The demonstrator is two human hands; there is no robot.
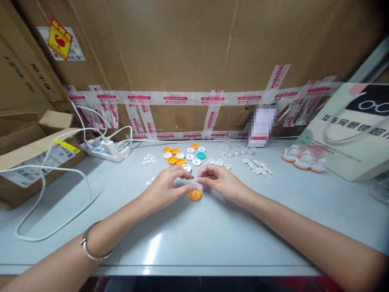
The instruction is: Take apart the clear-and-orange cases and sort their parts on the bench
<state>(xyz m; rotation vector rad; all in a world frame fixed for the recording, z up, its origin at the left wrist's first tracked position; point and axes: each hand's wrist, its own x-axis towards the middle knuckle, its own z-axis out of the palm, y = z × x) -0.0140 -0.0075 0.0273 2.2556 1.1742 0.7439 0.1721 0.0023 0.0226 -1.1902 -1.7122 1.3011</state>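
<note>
An orange round disc (pixel 195 194) lies on the table between my hands, with a small pale piece at its middle. My left hand (pixel 172 182) is open, fingers curved and apart from the thumb. Its thumb tip reaches the disc's upper edge; whether it touches cannot be told. Just up and right of the disc, my right hand (pixel 221 181) is closed in a pinch. Whatever is between those fingertips is too small to name. Beyond the hands sit several orange discs (pixel 172 161), white discs (pixel 197 162) and one green disc (pixel 201 155).
Small white pieces (pixel 149 158) lie at left; white cut-out parts (pixel 257 167) and clear plastic domes (pixel 237 148) at right. Clear-topped, orange-based assemblies (pixel 304 158) stand by a paper bag (pixel 349 142). A power strip (pixel 106 151), white cable (pixel 90 190) and cardboard box (pixel 36 162) occupy the left.
</note>
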